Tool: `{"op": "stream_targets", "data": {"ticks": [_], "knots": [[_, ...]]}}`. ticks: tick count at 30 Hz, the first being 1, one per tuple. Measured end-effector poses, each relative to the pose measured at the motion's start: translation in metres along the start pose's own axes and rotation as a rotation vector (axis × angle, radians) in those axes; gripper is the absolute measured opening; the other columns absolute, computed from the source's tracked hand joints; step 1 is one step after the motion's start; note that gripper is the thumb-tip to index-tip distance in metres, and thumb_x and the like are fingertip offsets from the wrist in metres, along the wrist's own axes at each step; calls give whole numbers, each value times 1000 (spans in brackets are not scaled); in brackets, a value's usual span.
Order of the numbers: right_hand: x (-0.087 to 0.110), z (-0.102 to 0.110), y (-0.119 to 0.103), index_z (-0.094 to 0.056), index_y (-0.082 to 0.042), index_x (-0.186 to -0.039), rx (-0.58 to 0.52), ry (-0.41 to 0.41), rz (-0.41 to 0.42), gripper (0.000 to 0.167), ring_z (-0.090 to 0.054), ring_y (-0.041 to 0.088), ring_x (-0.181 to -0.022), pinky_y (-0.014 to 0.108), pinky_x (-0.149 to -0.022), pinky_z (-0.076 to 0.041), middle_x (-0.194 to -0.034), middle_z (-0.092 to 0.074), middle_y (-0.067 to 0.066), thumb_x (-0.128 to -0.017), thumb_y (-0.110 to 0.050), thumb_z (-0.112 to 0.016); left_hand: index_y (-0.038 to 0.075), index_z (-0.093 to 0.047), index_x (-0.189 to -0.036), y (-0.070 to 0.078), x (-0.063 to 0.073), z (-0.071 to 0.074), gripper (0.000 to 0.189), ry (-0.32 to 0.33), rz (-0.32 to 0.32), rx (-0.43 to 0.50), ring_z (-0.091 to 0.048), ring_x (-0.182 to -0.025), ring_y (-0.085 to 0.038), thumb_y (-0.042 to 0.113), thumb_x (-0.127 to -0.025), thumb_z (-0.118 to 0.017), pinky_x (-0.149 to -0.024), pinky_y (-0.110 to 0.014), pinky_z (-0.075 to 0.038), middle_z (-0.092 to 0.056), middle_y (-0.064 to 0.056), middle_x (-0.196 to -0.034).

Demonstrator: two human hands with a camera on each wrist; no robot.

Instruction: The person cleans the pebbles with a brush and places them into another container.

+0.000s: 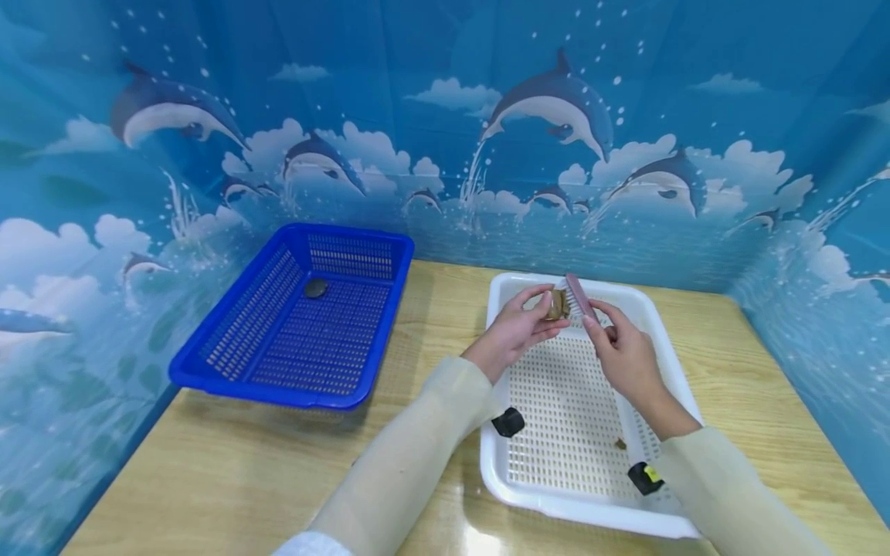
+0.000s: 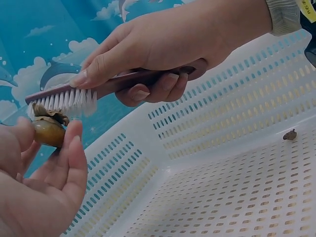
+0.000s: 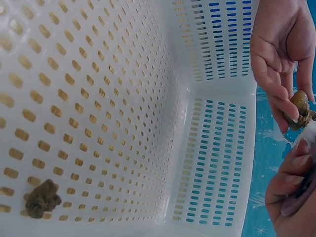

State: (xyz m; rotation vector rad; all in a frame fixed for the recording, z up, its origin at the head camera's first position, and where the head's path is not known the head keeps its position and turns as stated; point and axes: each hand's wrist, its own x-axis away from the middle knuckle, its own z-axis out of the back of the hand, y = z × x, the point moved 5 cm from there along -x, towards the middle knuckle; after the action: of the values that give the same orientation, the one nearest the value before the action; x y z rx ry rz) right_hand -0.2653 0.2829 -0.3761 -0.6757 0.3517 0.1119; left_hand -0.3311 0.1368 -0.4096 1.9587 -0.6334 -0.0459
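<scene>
Over the far end of the white basket (image 1: pixel 570 401), my left hand (image 1: pixel 518 328) pinches a small, rounded, shell-like thing (image 2: pixel 49 134). It is smooth and yellow-brown below, with a rough brown crust on top. My right hand (image 1: pixel 626 359) grips the purplish handle of a scrubbing brush (image 1: pixel 582 297), thumb along its back. The brush's white bristles (image 2: pixel 74 101) press against the crusted side of the shell-like thing. In the right wrist view, the brush and both hands are partly cut off at the right edge.
A brown crumbly lump (image 3: pixel 43 199) lies on the white basket's floor. To the left stands a blue basket (image 1: pixel 292 340) with one dark, flat, oval thing (image 1: pixel 316 288) inside. Both baskets rest on a wooden table (image 1: pixel 431 347), with a dolphin-print curtain (image 1: pixel 445 116) behind.
</scene>
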Motion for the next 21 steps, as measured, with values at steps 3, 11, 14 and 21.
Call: {"op": "stream_targets", "data": {"ticks": [3,11,14,21], "knots": [[0,0,1,-49,-5,-139,1,12,6,47,-39,9,-43,25,-37,-33,-55,-49,0,-104,-36,-46,23,-57,-134,0,-1,2,36,20,-20,-34,-70,-88,-16,30,-99,-54,-67,-20,-54,-67,-9,-107],[0,-3,1,-49,-6,-139,-23,7,26,45,-38,8,-42,25,-37,-33,-55,-49,0,-104,-34,-48,20,-61,-130,-1,0,4,33,56,-13,-7,-68,-80,-12,25,-98,-58,-66,-21,-54,-68,-10,-104],[1,-3,-1,-49,-6,-139,-36,10,39,43,-38,6,-41,25,-37,-33,-54,-49,1,-104,-31,-49,15,-61,-126,-1,0,3,30,59,-23,11,-69,-81,-14,23,-97,-60,-70,-22,-56,-69,-12,-103],[0,1,-3,-50,-6,-139,-41,28,50,42,-37,5,-41,25,-36,-33,-54,-49,2,-104,-28,-48,8,-59,-127,0,-2,-1,31,10,-29,35,-70,-96,-25,18,-98,-59,-81,-29,-57,-69,-18,-109]]}}
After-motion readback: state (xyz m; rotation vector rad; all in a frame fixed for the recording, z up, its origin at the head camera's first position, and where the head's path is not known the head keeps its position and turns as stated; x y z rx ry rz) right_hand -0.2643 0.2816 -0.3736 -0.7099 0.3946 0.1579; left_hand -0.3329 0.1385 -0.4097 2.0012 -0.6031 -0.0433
